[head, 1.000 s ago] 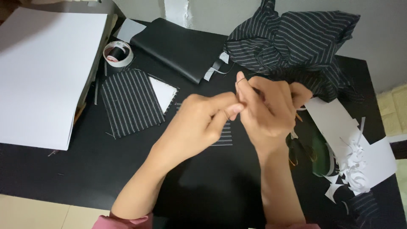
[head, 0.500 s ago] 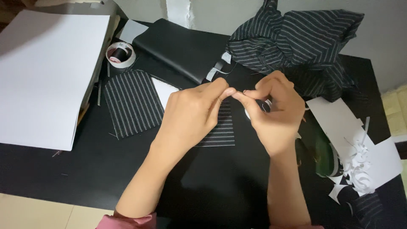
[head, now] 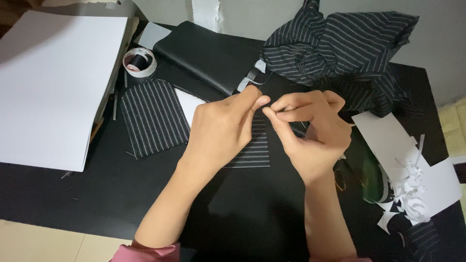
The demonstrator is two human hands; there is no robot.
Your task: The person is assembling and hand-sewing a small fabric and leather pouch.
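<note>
Your 2 hands meet over a striped fabric piece lying flat on the black table. Your left hand and right hand pinch fingertips together on something too small to make out. Another striped fabric piece lies just left, a bundle of striped cloth behind, white paper scraps right.

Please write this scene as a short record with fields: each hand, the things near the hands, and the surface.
left hand: fingertips pinched together, meeting the right hand; what they grip is too small to tell
right hand: fingertips pinched against the left
under hands: striped fabric piece
nearby: second striped piece, tape roll, white paper sheets, bundled striped cloth
surface: black table
</note>
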